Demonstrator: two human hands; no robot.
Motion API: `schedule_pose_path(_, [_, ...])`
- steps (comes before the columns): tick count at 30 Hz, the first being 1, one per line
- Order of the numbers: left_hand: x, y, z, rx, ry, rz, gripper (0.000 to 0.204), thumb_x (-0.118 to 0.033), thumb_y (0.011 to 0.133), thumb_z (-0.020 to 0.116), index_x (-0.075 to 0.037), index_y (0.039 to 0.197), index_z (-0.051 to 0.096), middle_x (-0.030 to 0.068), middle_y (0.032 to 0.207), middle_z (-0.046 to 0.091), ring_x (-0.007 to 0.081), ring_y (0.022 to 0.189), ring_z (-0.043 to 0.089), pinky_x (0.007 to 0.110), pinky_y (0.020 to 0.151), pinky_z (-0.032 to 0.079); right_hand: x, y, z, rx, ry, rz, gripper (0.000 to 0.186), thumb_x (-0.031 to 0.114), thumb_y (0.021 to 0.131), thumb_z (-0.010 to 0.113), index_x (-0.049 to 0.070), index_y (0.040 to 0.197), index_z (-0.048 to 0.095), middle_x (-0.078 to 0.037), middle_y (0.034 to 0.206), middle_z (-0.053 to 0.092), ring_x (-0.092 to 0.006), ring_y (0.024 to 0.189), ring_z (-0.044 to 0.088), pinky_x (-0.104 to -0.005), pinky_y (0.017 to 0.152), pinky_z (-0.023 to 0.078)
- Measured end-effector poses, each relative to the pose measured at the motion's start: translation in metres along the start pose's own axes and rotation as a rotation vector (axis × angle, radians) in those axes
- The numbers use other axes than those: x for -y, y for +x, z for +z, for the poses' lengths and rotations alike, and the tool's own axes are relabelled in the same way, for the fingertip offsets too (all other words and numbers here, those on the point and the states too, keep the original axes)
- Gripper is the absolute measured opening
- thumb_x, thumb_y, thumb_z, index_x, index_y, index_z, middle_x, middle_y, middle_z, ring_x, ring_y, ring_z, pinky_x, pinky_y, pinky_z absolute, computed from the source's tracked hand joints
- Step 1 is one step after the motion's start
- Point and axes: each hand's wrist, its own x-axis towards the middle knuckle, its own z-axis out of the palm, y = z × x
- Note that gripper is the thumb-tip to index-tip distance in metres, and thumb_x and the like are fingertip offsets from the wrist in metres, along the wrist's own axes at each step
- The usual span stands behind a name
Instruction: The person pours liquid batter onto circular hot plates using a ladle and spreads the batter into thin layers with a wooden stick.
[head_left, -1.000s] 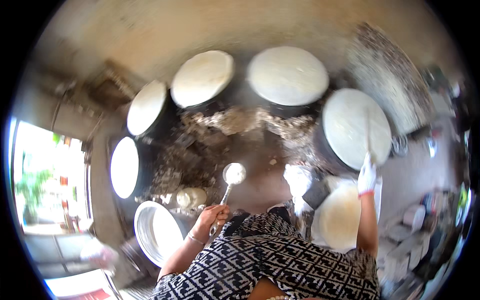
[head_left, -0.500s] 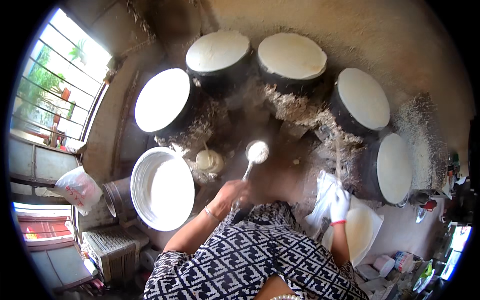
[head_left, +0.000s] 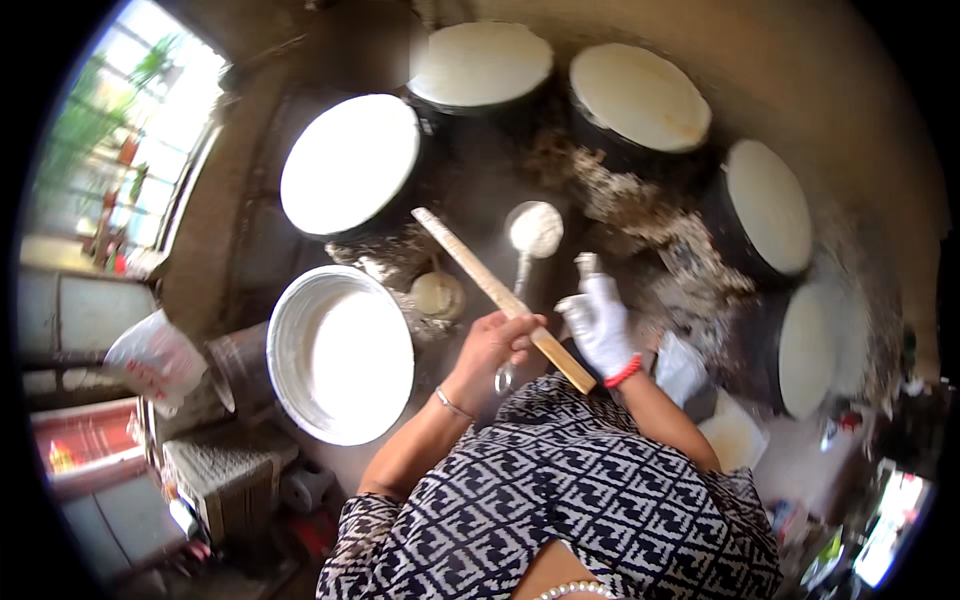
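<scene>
My left hand (head_left: 492, 350) is closed around a ladle (head_left: 536, 230) and a flat wooden stick (head_left: 465, 258), which crosses over the ladle's handle. White batter fills the ladle's bowl, and the handle's ring end hangs below my fingers. My right hand (head_left: 602, 330), in a white glove with a red cuff, is just right of the stick, empty, with its fingers apart. To the left stands a large metal basin (head_left: 285, 390) with white batter inside. A small pale pot (head_left: 437, 296) with a thin stick in it sits between basin and ladle.
Several dark round stoves with white-coated tops curve around me, among them a left one (head_left: 350, 165), a far one (head_left: 640, 95) and a right one (head_left: 768, 208). Right of my gloved hand lie a plastic bag (head_left: 682, 368) and a pale round sheet (head_left: 735, 437).
My right hand has moved left from the plastic bag to the middle. The wooden stick now shows in my left hand with the ladle. The view has shifted slightly.
</scene>
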Motion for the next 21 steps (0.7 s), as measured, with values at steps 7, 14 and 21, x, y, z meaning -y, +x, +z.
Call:
schedule_pose_path(7, [-0.038, -0.012, 0.090, -0.033, -0.105, 0.219, 0.030, -0.009, 0.095, 0.056, 0.001, 0.122, 0.053, 0.0065, 0.096, 0.064, 0.0020, 0.046, 0.036, 0.017, 0.038, 0.031, -0.190, 0.086, -0.161, -0.342, -0.316, 0.214, 0.082, 0.031, 0.079, 0.072, 0.004, 0.146, 0.034, -0.021, 0.119, 0.056, -0.0346, 0.103, 0.060, -0.0409, 0.086, 0.049])
schedule_pose_path(14, [-0.026, 0.055, 0.105, -0.179, -0.312, 0.219, 0.019, -0.009, 0.098, 0.052, 0.002, 0.113, 0.052, 0.0014, 0.088, 0.061, -0.0006, 0.046, 0.031, 0.015, 0.035, 0.027, -0.266, 0.301, -0.335, -0.594, -0.586, 0.244, 0.085, 0.024, 0.077, 0.073, 0.003, 0.146, 0.029, -0.025, 0.128, 0.055, -0.0373, 0.115, 0.057, -0.0431, 0.095, 0.047])
schedule_pose_path(21, [-0.016, 0.078, 0.125, -0.297, -0.460, 0.161, 0.020, -0.008, 0.097, 0.053, 0.003, 0.114, 0.052, 0.0025, 0.088, 0.062, 0.0008, 0.046, 0.032, 0.016, 0.035, 0.030, -0.298, 0.413, -0.343, -0.496, -0.347, 0.596, 0.099, 0.034, 0.069, 0.078, 0.004, 0.148, 0.027, -0.022, 0.136, 0.052, -0.0349, 0.119, 0.056, -0.0391, 0.098, 0.047])
